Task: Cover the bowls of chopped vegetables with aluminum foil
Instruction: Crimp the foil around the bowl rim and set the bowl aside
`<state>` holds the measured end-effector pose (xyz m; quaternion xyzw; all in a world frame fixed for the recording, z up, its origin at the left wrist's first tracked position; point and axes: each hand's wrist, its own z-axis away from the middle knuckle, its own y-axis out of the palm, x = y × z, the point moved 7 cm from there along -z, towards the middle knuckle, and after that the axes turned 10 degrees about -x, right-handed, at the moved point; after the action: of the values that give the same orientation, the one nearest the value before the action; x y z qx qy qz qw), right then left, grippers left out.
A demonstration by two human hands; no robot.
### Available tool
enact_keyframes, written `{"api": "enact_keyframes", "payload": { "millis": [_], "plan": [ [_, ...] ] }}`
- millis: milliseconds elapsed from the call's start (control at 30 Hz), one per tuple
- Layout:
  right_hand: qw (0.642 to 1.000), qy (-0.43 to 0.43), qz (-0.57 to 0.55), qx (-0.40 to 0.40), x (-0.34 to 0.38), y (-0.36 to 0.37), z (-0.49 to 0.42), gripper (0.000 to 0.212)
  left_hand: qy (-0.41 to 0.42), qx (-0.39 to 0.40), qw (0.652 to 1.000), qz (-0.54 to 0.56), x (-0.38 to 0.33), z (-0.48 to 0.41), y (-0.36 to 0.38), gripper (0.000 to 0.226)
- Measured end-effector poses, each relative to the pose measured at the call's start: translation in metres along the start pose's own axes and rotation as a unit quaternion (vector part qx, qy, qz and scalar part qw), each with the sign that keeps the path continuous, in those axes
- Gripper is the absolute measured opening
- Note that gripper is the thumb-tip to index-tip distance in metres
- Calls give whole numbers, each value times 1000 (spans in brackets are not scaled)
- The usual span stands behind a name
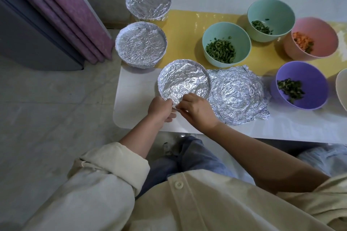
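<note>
While four bowls [226, 45] at right stand uncovered, the foil-covered bowl's [183, 78] near rim at centre frame is pinched by the left hand [161, 108] and right hand [197, 111].

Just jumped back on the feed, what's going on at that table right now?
A person sits at the white table. The left hand and right hand pinch the foil at the near rim of the front foil-covered bowl. Two finished bowls, the far covered bowl and the middle covered bowl, stand to its left. A loose foil sheet lies to its right. The near teal bowl, far teal bowl, pink bowl and purple bowl are uncovered.
</note>
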<state>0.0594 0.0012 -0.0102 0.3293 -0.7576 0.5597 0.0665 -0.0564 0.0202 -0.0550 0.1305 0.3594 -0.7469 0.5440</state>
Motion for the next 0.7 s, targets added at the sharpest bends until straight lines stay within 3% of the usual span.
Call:
{"api": "enact_keyframes", "payload": {
  "millis": [100,300,500,567,633,700],
  "plan": [
    [1000,-2,4,-1,2,1,0,17,18,-17,1000,0,-4,-1,0,27],
    [1000,-12,-24,-4,-1,-2,-1,29,3,7,1000,0,0,3,-1,27],
    [997,-29,-62,43,-22,-10,6,11,-42,13,999,10,9,1,-7,41],
    [997,-35,-47,48,-29,-14,10,14,5,-26,1000,-5,5,-4,-13,54],
    [999,-16,-16,28,-34,-23,15,29,61,-73,995,-12,1,-16,-17,61],
    [998,57,-15,-38,-41,-37,23,33,88,-109,990,-5,2,-26,-20,67]
  ]
}}
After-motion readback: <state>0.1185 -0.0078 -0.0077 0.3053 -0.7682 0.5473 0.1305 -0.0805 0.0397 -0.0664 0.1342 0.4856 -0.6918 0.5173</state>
